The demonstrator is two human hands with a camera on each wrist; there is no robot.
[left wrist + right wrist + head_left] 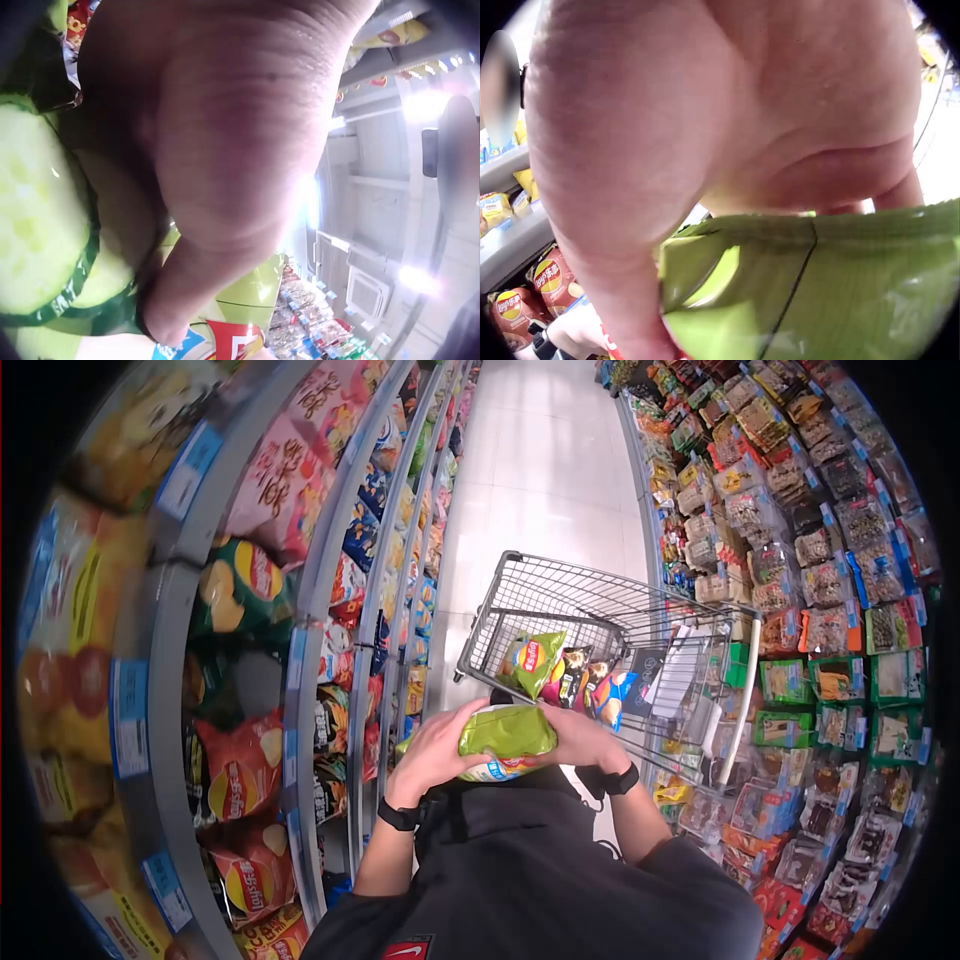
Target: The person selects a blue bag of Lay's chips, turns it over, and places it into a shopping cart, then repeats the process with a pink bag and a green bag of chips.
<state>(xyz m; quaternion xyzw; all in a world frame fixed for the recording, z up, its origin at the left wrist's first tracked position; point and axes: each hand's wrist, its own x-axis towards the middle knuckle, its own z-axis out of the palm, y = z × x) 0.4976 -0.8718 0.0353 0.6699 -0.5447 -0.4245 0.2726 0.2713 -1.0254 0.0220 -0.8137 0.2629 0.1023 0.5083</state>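
A green bag of potato chips [510, 730] is held in front of the person's body, close to the near end of the basket in the head view. The left hand [430, 753] grips its left side, with the thumb bent over the front of the bag. On the opposite side, the right hand [583, 742] grips it too. Cucumber slices are printed on the bag [41, 217] in the left wrist view. From the right wrist, the crimped edge of the green bag [855, 262] lies under the palm, and some fingers are hidden behind it.
Just ahead stands a wire shopping cart [590, 582] holding another green chip bag [537, 660] and several dark and blue snack bags. Shelves of chip bags [245, 770] line the left side closely. Hanging packets [830, 630] fill the right rack. A pale tiled aisle floor [545, 470] runs forward.
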